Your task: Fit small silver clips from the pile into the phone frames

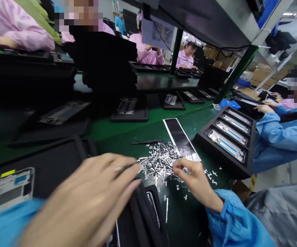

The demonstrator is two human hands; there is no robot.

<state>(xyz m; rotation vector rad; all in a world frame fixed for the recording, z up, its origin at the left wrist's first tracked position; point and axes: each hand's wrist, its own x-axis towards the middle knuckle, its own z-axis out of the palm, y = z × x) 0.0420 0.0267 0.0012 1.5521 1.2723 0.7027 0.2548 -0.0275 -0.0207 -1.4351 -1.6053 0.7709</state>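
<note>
My right hand (197,178) is at the right edge of a loose pile of small black and white strips (158,159). Its thumb and fingertips are pinched together, and whatever is between them is too small to make out. My left hand (94,192), blurred, reaches palm down across the foreground above stacked black foam trays (145,212). Its fingers look stretched, with a gap between them; the palm side is hidden. Left of it, a phone frame (12,192) with blue patches and a yellow tab lies on black foam.
A black sheet with white borders (180,137) lies behind the pile, near a thin dark tool (145,142). To the right stands a black foam tray (202,140) holding several phone frames. A co-worker's blue sleeve (274,130) is beyond it. More trays line the back.
</note>
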